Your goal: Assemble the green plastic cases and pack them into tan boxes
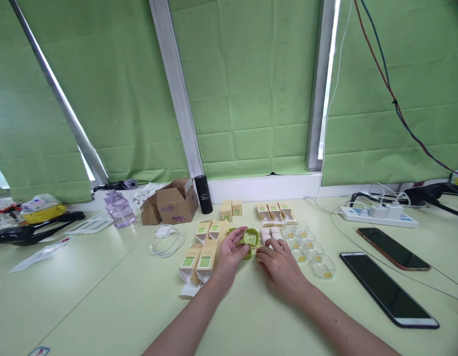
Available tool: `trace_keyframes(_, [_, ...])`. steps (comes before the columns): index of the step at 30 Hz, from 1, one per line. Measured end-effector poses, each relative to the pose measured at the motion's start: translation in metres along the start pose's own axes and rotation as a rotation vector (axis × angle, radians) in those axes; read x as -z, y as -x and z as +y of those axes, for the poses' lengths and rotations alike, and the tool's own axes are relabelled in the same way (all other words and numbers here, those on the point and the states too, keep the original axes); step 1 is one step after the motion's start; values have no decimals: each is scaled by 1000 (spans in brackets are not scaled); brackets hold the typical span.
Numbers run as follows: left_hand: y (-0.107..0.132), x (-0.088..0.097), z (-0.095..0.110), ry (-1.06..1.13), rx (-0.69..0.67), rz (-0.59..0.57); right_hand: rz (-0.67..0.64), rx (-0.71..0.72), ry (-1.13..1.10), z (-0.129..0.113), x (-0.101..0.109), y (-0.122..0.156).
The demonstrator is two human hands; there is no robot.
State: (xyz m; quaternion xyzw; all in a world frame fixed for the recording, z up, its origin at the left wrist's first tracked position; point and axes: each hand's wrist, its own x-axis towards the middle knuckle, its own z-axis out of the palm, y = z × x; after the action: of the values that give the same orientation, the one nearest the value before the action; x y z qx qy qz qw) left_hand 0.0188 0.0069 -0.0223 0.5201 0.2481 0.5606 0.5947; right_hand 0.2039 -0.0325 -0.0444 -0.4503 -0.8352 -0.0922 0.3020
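Note:
In the middle of the table my left hand (pixel 232 253) holds a small green case (pixel 251 237) between thumb and fingers. The case's lid is raised and its hollow inside shows. Just right of it is my right hand (pixel 279 262), its fingers curled together close to the case's edge. Whatever those fingertips pinch, if anything, is hidden. Behind my right hand sit several small pale pink blocks (pixel 265 231). Several clear plastic shells with yellow spots (pixel 323 267) lie to its right. Beside my left hand stand several open beige cartons (pixel 206 261) with green squares.
More beige cartons (pixel 275 214) stand farther back, near a black cylinder (pixel 203 194) and a cardboard box (pixel 177 201). A coiled white charger (pixel 165 241) and a purple bottle (pixel 119 209) are left. Two phones (pixel 390 289) and a power strip (pixel 379 217) lie right.

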Motion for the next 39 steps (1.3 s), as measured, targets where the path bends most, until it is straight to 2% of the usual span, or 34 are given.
trace_keyframes(6, [2,-2,5,-95,-22,32,200,-72,-170,7,-1,1])
trace_keyframes(11, [1,1,4,-190,-58,68,246,-218,-334,6,4,-1])
trace_keyframes(16, [0,1,4,-307,-123,89,310,-250,-610,3,9,-5])
trace_keyframes(19, [2,-2,7,-362,-131,93,341,-320,-722,2,11,-5])
trace_keyframes(29, [11,-10,13,-485,-151,25,433,-604,-1020,5,10,-11])
trace_keyframes(39, [12,-10,11,-499,-163,21,443,-695,-1034,5,19,-14])
